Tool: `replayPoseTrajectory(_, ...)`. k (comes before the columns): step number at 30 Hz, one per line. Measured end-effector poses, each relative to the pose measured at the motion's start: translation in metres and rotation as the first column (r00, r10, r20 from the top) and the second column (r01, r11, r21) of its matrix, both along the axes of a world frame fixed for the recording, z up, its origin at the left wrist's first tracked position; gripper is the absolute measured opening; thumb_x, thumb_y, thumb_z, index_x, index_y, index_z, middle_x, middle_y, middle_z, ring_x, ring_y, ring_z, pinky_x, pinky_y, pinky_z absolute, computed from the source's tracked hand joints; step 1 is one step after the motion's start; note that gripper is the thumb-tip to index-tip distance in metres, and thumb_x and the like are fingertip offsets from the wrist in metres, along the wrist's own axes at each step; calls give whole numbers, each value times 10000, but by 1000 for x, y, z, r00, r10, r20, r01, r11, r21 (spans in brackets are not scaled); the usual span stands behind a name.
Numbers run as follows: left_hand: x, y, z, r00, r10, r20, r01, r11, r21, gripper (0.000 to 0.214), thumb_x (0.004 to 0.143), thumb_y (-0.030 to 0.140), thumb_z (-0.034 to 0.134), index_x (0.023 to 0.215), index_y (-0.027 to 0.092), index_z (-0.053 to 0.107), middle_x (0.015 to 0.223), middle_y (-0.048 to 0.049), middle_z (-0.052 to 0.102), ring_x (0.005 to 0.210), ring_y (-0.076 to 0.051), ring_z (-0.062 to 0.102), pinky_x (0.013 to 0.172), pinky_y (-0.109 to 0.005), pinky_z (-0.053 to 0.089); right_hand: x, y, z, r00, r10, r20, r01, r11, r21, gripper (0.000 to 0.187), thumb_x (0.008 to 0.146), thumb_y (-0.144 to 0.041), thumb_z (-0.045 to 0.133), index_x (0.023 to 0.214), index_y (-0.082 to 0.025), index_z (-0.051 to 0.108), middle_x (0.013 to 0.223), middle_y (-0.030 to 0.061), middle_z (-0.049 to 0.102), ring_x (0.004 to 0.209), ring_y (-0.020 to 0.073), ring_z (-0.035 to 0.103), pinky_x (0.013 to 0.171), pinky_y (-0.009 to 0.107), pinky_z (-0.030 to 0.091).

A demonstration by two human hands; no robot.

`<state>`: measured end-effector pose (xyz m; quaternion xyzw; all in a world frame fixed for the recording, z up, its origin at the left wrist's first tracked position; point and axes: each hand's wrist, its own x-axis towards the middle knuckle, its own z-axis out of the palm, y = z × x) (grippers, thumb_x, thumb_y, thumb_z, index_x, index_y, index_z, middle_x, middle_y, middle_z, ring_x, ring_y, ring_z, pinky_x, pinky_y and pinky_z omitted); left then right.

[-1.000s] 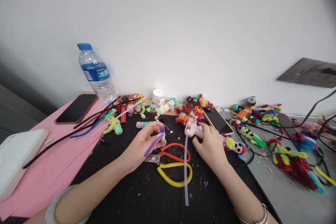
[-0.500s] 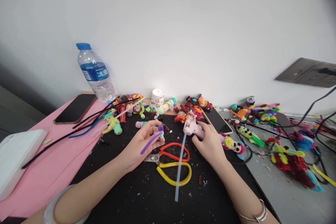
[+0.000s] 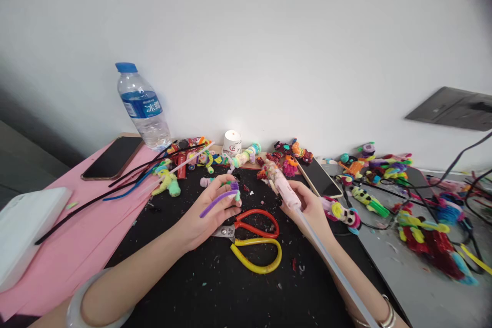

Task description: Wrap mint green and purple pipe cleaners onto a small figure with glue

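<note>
My left hand [image 3: 213,210] pinches a small pipe-cleaner piece, with a bent purple pipe cleaner [image 3: 218,202] sticking out and a pale green part at the fingertips. In my right hand [image 3: 309,210] is a pink hot glue gun [image 3: 286,190], its nozzle end pointing away toward the back. A long translucent glue stick [image 3: 334,264] runs out of its rear, over my right wrist. Between my hands, on the black mat, lie scissors [image 3: 255,241] with one red and one yellow handle.
Pipe-cleaner figures [image 3: 172,179] line the wall, more [image 3: 372,202] lie at the right among black cables. A water bottle [image 3: 144,107], paper cup [image 3: 232,143], dark phone [image 3: 112,158] and second phone [image 3: 319,177] stand or lie behind. A white box [image 3: 33,230] sits on pink paper [image 3: 88,230].
My right hand has taken up and turned the glue gun, so its glue stick swung from hanging toward me to lying across my right forearm. The purple pipe cleaner has tilted flatter.
</note>
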<state>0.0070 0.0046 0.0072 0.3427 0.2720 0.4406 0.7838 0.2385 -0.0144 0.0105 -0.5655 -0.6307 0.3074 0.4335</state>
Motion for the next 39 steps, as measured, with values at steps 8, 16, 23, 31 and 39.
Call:
replayPoseTrajectory(8,1,1,-1,1000,-19,0,19,999,27,258,823,149,594,1046,254,520,833,16,532,775,-95,568,777,-238,460,-2,-9,-13,968,172,-182,-189,979,-81,371,772,-342,613,1107,-183,632,998,78,687,808,224,637,670,317,522)
replayPoseTrajectory(16,0,-1,-2,998,-69,4,69,997,27,253,825,131,588,1044,251,546,854,18,526,756,-85,574,772,-237,465,-5,-10,-14,948,226,-225,-253,962,-98,402,775,-391,627,1118,-183,636,900,79,690,755,212,633,596,292,517)
replayPoseTrajectory(23,0,-1,-5,997,-72,0,72,997,35,269,820,122,587,1050,257,552,872,14,515,772,-94,568,791,-260,467,-8,-11,-12,962,195,-190,-218,970,-105,354,766,-305,623,1098,-185,644,815,56,673,657,176,602,540,267,482)
replayPoseTrajectory(31,0,-1,-4,997,-81,-9,81,996,28,255,820,121,583,1038,251,552,878,10,512,780,-98,561,809,-268,465,-8,-12,-14,966,182,-182,-206,971,-124,366,774,-327,611,1095,-153,634,641,29,612,613,170,572,496,247,453)
replayPoseTrajectory(39,-1,-1,-4,996,-87,-3,87,995,40,252,832,116,567,1045,247,545,877,11,504,778,-97,561,799,-258,468,-9,-11,-12,968,173,-181,-197,973,-122,333,766,-347,616,1036,-153,644,592,16,584,586,165,554,486,247,442)
